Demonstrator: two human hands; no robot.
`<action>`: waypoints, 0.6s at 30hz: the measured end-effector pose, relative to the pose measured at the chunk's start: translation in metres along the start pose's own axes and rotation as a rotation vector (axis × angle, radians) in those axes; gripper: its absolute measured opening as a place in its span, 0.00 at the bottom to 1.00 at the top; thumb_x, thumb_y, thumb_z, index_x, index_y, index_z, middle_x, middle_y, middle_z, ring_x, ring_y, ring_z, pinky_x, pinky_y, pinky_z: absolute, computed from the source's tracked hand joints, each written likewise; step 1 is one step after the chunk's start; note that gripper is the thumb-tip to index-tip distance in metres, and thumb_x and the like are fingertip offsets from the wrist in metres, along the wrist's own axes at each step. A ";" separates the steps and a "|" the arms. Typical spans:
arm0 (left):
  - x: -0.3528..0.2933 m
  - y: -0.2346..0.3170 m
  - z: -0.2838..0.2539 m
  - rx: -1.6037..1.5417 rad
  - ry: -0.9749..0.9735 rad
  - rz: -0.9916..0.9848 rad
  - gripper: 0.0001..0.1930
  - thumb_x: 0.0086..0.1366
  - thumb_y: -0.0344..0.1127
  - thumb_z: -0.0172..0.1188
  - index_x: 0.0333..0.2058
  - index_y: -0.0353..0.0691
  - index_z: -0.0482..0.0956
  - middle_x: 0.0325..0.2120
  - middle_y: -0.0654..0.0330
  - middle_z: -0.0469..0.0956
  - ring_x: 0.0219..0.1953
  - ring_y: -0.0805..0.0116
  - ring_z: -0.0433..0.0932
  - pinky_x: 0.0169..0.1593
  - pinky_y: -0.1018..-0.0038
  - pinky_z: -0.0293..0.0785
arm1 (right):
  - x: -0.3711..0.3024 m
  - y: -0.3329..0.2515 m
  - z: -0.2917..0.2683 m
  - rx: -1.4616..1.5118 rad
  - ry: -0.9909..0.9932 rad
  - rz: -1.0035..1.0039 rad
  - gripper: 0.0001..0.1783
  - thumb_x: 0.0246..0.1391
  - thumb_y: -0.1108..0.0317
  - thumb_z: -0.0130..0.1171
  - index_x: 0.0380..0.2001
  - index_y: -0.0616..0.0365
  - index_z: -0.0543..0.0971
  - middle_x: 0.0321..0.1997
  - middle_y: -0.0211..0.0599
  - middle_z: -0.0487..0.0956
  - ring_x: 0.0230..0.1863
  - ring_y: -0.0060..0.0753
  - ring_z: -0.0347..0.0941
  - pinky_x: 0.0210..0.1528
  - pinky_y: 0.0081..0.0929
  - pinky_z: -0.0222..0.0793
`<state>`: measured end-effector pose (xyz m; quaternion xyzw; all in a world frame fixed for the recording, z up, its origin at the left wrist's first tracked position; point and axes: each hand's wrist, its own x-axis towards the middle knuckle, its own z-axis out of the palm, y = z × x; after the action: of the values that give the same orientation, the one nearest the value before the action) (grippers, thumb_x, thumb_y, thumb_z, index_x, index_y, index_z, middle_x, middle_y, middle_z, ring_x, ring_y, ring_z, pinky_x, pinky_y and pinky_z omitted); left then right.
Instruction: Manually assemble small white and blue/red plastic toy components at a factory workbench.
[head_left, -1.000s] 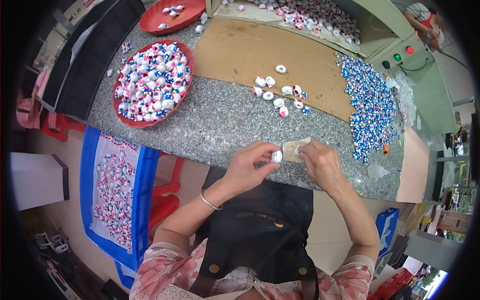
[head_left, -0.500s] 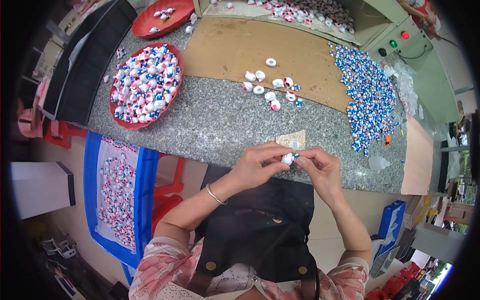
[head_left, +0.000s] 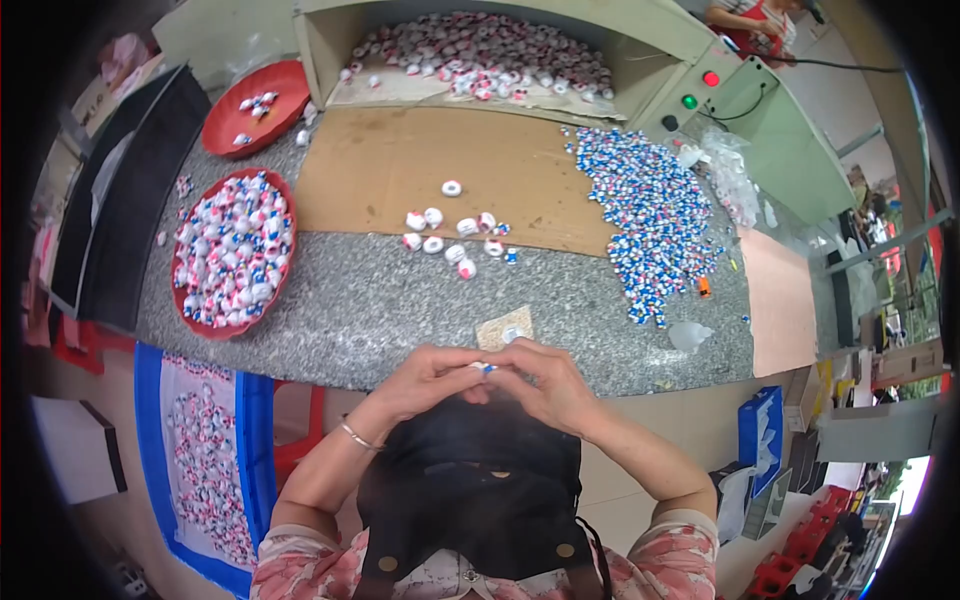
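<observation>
Apart a second ago, left hand [head_left: 425, 383] and right hand [head_left: 550, 386] now share one fingertip grip, clamped on a small white-and-blue plastic piece [head_left: 487, 367] by a speckled grey stone table's [head_left: 360, 300] near edge, apparently two-handed work.

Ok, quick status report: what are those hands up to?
Left hand and right hand close together, both gripping a small white-and-blue piece. Piece partly hidden. Tan pad just beyond; white pieces farther back.
</observation>
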<state>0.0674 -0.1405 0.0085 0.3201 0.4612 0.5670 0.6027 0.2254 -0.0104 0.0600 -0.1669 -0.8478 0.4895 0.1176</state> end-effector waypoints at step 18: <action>-0.092 0.109 -0.216 1.598 1.202 0.485 0.18 0.58 0.22 0.56 0.49 0.35 0.77 0.49 0.46 0.77 0.54 0.50 0.75 0.57 0.62 0.70 | 0.018 0.140 -0.123 -0.971 0.277 0.029 0.08 0.42 0.79 0.58 0.30 0.63 0.75 0.32 0.49 0.74 0.38 0.54 0.72 0.41 0.45 0.67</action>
<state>-0.1675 -0.2440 0.0458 0.3756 0.8522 0.2675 -0.2473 0.2771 0.1588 -0.0004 -0.2777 -0.9516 0.0138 0.1309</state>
